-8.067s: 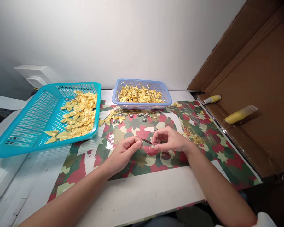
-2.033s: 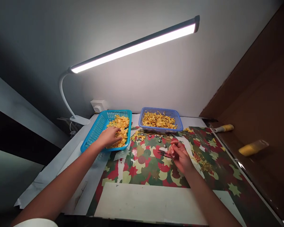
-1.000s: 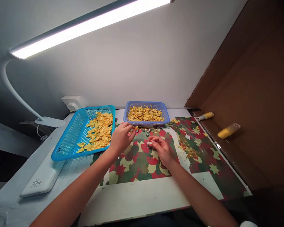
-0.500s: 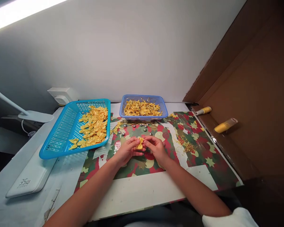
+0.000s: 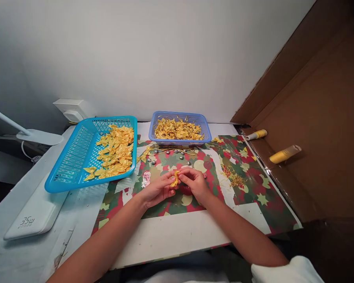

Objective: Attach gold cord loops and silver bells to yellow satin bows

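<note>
A small yellow ribbon bow is held between both hands above the patterned sheet. My left hand pinches it from the left with thumb and fingers. From the other side, my right hand grips its right part with thumb and forefinger. The bow looks turned partly edge-on, and fingers cover some of it. Several small silver bells lie just beyond the hands, with lengths of gold cord behind them.
At the left stands a blue basket with many yellow bows; at the back, a purple-blue basket holds bows with gold cord. Gold thread scraps lie right. A white power bank rests near left. Two yellow-wound tubes stick out from the cardboard wall.
The bow has turned from facing me to a narrower, edge-on view between my fingers. Both hands stay close together. The camera view has shifted slightly.
</note>
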`<state>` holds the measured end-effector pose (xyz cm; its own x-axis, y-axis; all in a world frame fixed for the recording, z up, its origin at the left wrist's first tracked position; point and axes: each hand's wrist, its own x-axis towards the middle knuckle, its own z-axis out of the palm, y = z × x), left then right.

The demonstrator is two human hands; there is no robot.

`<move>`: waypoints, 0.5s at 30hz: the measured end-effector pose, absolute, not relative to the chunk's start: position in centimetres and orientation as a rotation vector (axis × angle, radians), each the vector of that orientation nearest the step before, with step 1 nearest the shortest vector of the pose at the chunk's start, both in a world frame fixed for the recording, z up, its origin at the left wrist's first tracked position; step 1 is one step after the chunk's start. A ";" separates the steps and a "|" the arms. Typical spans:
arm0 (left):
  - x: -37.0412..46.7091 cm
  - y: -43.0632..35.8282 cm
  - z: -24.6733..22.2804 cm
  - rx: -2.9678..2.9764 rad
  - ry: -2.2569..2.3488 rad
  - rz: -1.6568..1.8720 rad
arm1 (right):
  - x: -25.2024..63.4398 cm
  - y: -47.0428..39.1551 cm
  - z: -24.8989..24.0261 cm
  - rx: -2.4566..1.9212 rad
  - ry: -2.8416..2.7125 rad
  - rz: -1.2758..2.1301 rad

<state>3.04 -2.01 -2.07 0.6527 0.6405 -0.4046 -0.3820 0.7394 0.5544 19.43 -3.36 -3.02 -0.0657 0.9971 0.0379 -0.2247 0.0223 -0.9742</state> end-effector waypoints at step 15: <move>3.8 -2.3 -2.1 0.614 0.830 0.900 | 20.4 -3.2 -2.9 -1.003 -1.017 1.254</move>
<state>3.76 -2.27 -2.08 0.3608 0.8611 -0.3583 -0.4261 0.4939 0.7579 20.43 -3.16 -2.87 0.0445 0.9980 0.0452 -0.2509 0.0550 -0.9665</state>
